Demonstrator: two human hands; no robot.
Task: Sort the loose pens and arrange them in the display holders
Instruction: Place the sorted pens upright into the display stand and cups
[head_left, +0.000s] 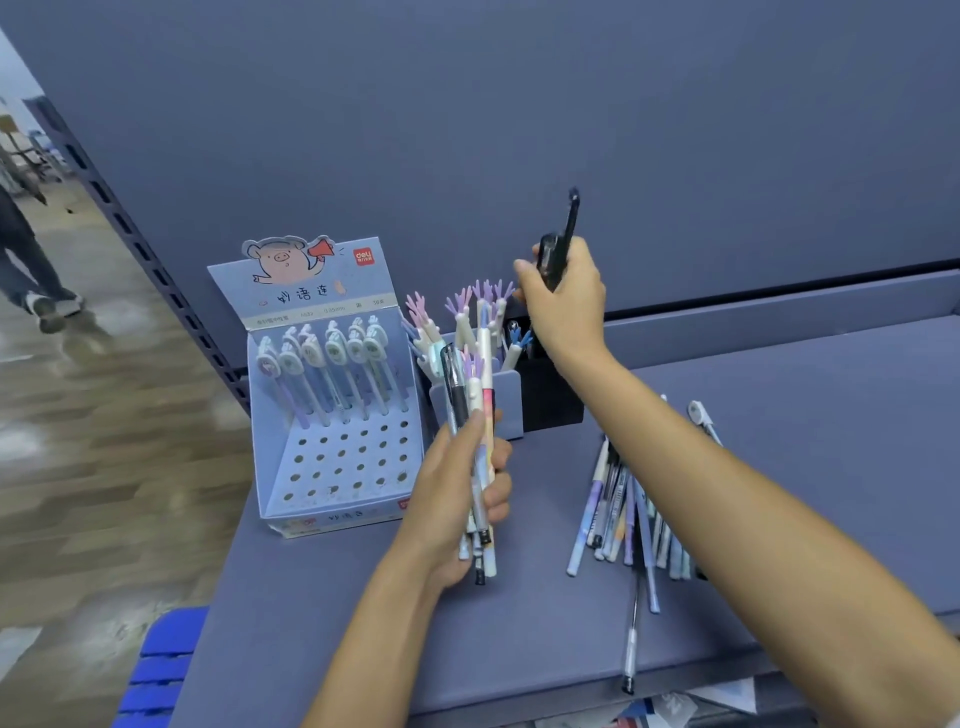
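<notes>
my left hand (457, 483) grips a bundle of pens (484, 364) just in front of the grey holder (506, 400). my right hand (566, 306) is curled round a black pen (570, 223) above that holder's right edge. the loose pens (623, 509) lie right of the holder, nearer me.

Slate-blue shelf (779, 415) and matching back panel (519, 104). Pale blue display box (343, 467) dotted with rows of dark round holes, header printed with a pink pig (283, 260), red megaphone (321, 248) and red logo (363, 255); boxed pens (322, 374) in lilac and pale blue under white caps. Grey-blue holder (506, 400) of antler-topped pens (485, 296) in pink, purple and blue, beside a black holder (550, 405). Black pen (569, 223). Bundle of pens (485, 452) in white, clear-and-black and a pink-to-orange fade. Loose pile (618, 509) in pale blue, lilac and cream. Bright blue crate (161, 670); brown wood-grain floor (104, 415).
</notes>
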